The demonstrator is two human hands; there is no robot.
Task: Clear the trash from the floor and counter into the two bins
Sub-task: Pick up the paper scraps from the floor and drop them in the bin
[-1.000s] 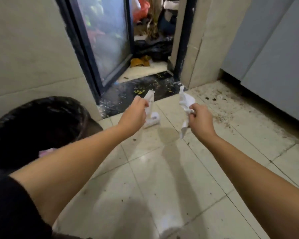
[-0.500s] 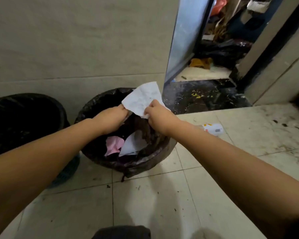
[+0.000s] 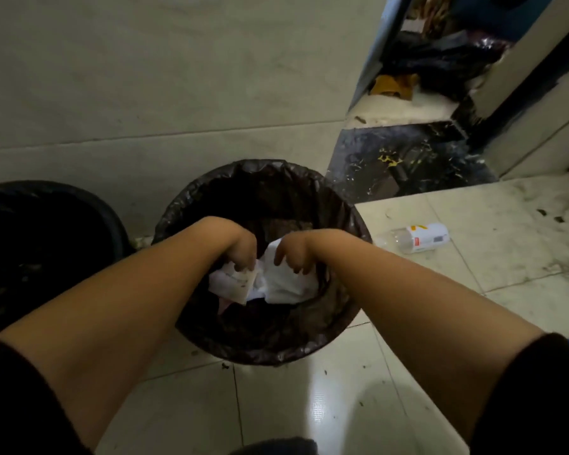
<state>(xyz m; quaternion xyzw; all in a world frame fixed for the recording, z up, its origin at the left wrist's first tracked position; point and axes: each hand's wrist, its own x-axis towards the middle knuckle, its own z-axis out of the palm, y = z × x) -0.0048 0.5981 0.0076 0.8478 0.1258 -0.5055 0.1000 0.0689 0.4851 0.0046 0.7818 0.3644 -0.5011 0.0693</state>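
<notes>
Dirty pale tiled floor (image 3: 309, 405) against a beige tiled wall (image 3: 178, 77), dark doorway threshold at upper right. Round bin lined with a black plastic bag (image 3: 349, 224) stands on the floor; both hands reach down inside it. Left hand (image 3: 240, 249) has fingers curled, pinching a crumpled white paper piece (image 3: 232, 284). Right hand (image 3: 293, 252) has fingers loosely spread, resting on a second crumpled white paper (image 3: 284, 287); whether it grips the paper cannot be told. Second black bin (image 3: 46, 218) sits just left. Clear plastic bottle with white label (image 3: 418, 238) lies on the floor right of the lined bin.
</notes>
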